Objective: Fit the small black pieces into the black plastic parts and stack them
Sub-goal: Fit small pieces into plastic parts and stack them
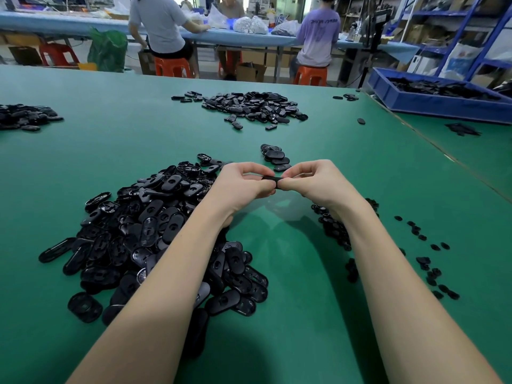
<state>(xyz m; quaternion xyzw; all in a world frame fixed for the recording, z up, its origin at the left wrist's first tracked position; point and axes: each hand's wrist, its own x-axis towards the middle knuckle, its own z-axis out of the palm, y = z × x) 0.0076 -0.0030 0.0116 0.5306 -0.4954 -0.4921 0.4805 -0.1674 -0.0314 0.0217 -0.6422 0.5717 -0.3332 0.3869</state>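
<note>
My hands (pixel 273 181) meet at frame centre above the table (pixel 291 314). A parts heap (pixel 155 231) lies lower left; small pieces (pixel 432 261) scatter lower right. A short stack (pixel 275 157) sits just behind.

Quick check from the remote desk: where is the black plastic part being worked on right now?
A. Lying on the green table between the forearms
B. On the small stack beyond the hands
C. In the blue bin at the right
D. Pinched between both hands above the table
D: the left hand and right hand both pinch the black plastic part in the air above the green table.
</note>
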